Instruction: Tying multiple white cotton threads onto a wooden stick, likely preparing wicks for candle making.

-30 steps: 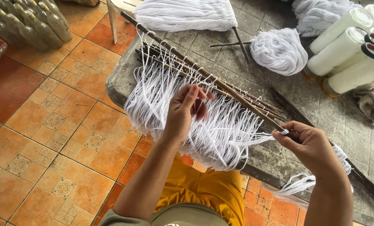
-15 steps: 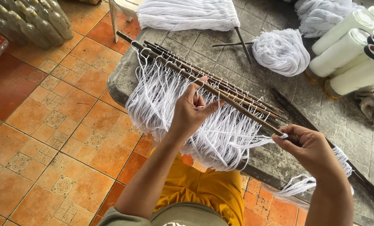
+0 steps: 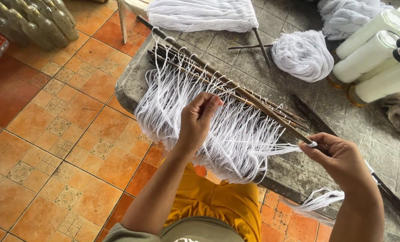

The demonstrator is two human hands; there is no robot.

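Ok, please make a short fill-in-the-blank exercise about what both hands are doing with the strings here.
1. The left hand touches the hanging ____ strings.
2. The right hand grips the end of the thin dark ____.
3. The strings hang over the edge of a grey ____.

Missing words: white; sticks; table

Left hand (image 3: 199,120) pinching white strings (image 3: 236,134) hung from dark rods (image 3: 236,92) on a grey table (image 3: 298,170); right hand (image 3: 341,159) gripping the rods' near end, white skein (image 3: 304,54) beyond.
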